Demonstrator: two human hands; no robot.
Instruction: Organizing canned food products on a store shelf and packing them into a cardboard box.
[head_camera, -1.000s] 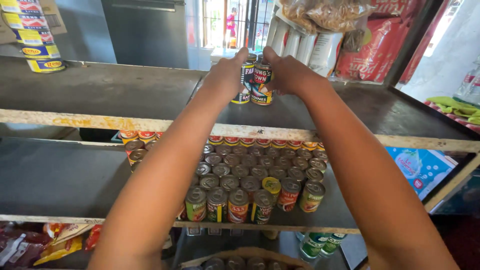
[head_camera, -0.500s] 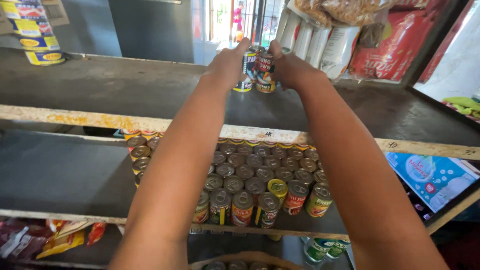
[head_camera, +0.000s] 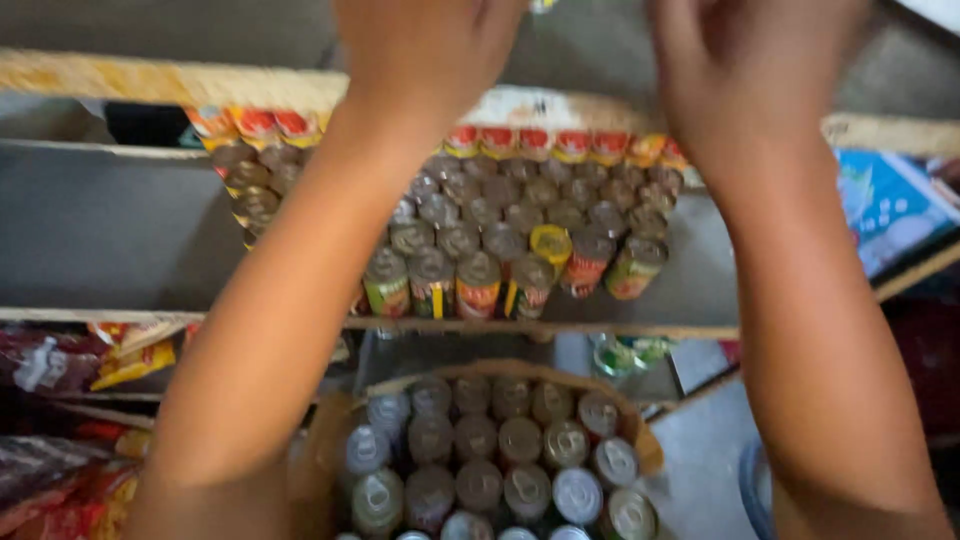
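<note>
1. Head view: left hand (head_camera: 425, 50) and right hand (head_camera: 750, 70) reach toward 12 o'clock, past the upper shelf edge (head_camera: 130, 80). The fingers run out of frame; I cannot tell whether they are apart or clamped on anything.
2. Nearest things: shelf cans (head_camera: 500, 230) in rows at centre; box of cans (head_camera: 500, 470) at 6 o'clock.
3. Judgement: keep wrists level and clear of the front row.
</note>
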